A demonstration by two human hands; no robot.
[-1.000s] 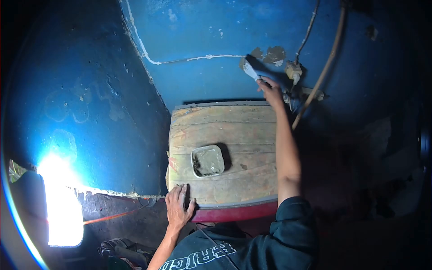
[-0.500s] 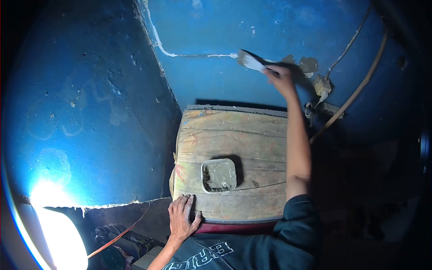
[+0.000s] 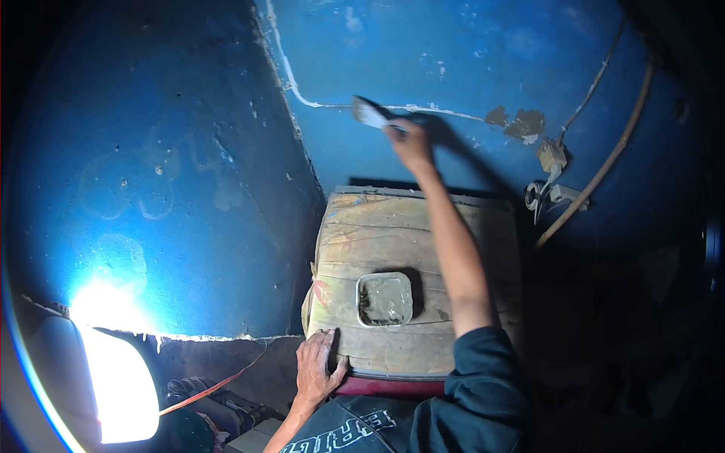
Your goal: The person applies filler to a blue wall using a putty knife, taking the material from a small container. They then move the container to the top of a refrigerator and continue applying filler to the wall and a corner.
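Observation:
My right hand (image 3: 410,143) is raised to the blue wall and wraps round the handle of a putty knife (image 3: 370,113). The broad pale blade meets the wall along a thin white-smeared line (image 3: 445,112), slightly blurred. My left hand (image 3: 316,366) lies on the near left edge of a cloth-covered surface (image 3: 385,234), fingers stretched out and thumb apart, holding nothing. Between the hands, a clear square tub (image 3: 385,300) of grey-white paste stands on the cloth.
A glaring lamp (image 3: 124,385) shines at lower left, with an orange cord (image 3: 215,392) beside it. To the right on the wall are a grey patch (image 3: 525,124), a socket box (image 3: 552,155) with a plug, and a slanting pipe (image 3: 604,166). A wall corner runs down at left.
My right hand has swept the putty knife leftward along the line, uncovering a whiter stretch to its right. The whole view has shifted slightly; my left hand stays on the cloth.

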